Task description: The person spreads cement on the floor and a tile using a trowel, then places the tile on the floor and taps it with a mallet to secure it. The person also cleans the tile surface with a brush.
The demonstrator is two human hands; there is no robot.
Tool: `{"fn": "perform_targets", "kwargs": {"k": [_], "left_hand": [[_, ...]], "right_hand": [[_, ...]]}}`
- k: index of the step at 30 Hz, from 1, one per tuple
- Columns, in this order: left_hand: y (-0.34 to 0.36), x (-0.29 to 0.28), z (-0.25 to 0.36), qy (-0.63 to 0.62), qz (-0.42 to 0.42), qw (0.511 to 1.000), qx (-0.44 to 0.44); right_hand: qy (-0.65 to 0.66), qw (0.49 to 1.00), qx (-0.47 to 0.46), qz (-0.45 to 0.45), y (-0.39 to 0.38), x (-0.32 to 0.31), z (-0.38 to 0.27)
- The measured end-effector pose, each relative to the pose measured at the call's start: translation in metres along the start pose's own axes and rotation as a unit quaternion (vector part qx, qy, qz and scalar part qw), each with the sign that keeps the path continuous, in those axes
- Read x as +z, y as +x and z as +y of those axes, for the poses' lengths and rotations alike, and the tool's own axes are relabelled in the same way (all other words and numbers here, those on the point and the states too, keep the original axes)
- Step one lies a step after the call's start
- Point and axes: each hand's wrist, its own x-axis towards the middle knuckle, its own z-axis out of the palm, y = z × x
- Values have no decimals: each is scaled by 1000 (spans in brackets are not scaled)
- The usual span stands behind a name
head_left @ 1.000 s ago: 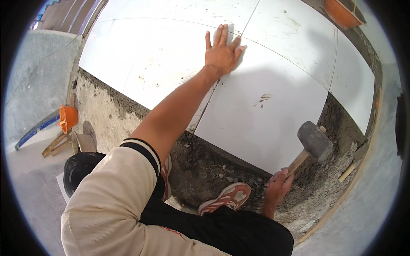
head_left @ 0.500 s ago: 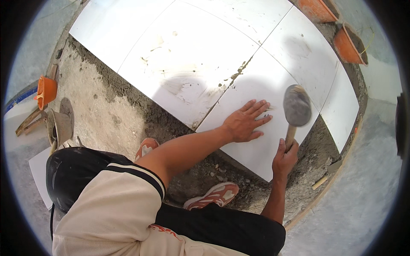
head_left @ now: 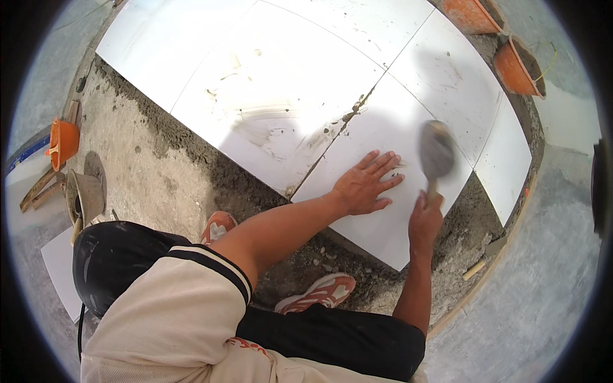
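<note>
My left hand (head_left: 362, 187) lies flat with fingers spread on a large white floor tile (head_left: 377, 236). My right hand (head_left: 426, 220) is wrapped round the wooden handle of a rubber mallet (head_left: 437, 150). The mallet's dark head is smeared by motion over the right part of the same tile; whether it touches the surface I cannot tell. Left of that tile, across a joint with grey mortar crumbs in it, lies another white tile (head_left: 268, 163) streaked with dirt. A trowel with a wooden handle (head_left: 474, 270) rests on the ground right of the tile.
Two orange buckets (head_left: 520, 67) stand at the far right beside the tiles. At the left are an orange container (head_left: 64, 142), a grey bucket (head_left: 86, 195), wood pieces (head_left: 42, 187) and a loose white tile (head_left: 60, 265). Rough mortar (head_left: 476, 207) borders the laid tiles. My shoes (head_left: 319, 293) are on the ground.
The mallet and my right hand have shifted slightly left and up, and the mallet head is now blurred. My left hand stays flat on the tile.
</note>
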Motion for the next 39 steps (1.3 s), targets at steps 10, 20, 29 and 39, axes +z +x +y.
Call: {"fn": "perform_targets", "kwargs": {"k": [10,20,29,39], "left_hand": [[0,-3,1,12,0,1000,-15],[-4,0,4,14,-7,1000,-15],[4,-10,-62,40,-76,994,74],[-24,-107,-109,232,-201,949,76]], "right_hand": [[28,999,20,9,0,8,0],[32,996,78,-35,3,-3,-14],[277,944,169,51,-131,-3,15],[295,937,186,-30,-236,29,9]]}}
